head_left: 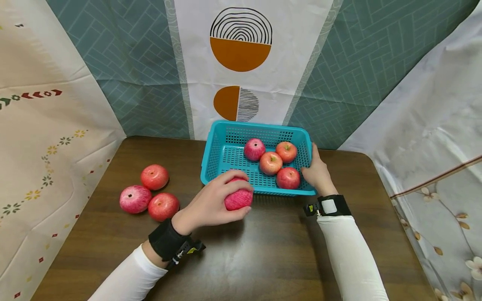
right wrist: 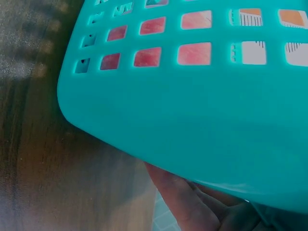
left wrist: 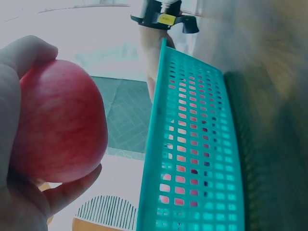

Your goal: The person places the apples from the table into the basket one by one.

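My left hand [head_left: 220, 200] grips a pinkish-red apple [head_left: 239, 200], fingers over its top and thumb along its near side. It hovers just in front of the blue plastic basket [head_left: 226, 187]; in the left wrist view the held apple [left wrist: 62, 125] is apart from the basket's slotted wall [left wrist: 192, 144]. My right hand [head_left: 318, 173] holds the basket's right end at the rim, thumb on the inner side. Part of that hand [right wrist: 192, 204] shows past the basket edge in the right wrist view. Inside the basket lie several apples [head_left: 270, 163], towards its right half.
Left of the basket, three more apples sit close together on the brown wooden table [head_left: 263, 259]: a red one [head_left: 155, 177], a pink-streaked one [head_left: 135, 199] and another red one [head_left: 163, 207]. A patterned curtain [head_left: 150, 75] hangs behind the table's far edge.
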The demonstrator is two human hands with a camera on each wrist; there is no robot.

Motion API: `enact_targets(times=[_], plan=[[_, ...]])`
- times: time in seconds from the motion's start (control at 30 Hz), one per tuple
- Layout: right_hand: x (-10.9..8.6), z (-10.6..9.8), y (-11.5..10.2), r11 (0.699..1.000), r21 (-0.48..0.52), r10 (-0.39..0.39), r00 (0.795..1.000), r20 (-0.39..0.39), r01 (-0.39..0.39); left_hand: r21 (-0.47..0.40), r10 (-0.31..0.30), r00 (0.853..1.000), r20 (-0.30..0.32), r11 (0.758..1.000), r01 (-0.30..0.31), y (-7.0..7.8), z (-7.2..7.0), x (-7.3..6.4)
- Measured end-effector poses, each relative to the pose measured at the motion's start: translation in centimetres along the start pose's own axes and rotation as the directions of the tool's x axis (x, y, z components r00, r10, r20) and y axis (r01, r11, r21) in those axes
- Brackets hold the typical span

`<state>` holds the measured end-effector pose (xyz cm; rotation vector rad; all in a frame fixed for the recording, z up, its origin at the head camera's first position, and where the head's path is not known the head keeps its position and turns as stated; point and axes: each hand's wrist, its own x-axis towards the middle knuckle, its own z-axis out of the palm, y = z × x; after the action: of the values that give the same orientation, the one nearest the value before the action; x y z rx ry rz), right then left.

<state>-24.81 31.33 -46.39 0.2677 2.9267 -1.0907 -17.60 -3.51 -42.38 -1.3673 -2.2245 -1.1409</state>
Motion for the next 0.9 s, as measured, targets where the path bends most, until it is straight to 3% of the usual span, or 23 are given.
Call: enact_targets(times=[0.33,0.6,0.77,0.9], plan=[[0.0,0.0,0.2,1.0,-0.008,0.0,1.0,0.004,0.0,0.035,-0.073,0.992,-0.099,0.996,0.076,-1.0,1.3,3.2],[0.0,-0.1,0.3,1.0,-0.001,0.005,1.0,0.005,-0.005,0.099,-0.223,0.964,-0.147,0.966,0.239,-2.4,2.8,5.0],[0.1,0.0,0.4,1.0,0.002,0.002,1.0,0.003,-0.002,0.158,-0.307,0.942,-0.134,0.932,0.326,-3.4,4.1,5.9],[0.3,0.0,0.3,1.0,-0.005,-0.007,1.0,-0.002,0.007,0.222,-0.347,0.934,-0.078,0.908,0.356,-3.9,5.2,6.5]])
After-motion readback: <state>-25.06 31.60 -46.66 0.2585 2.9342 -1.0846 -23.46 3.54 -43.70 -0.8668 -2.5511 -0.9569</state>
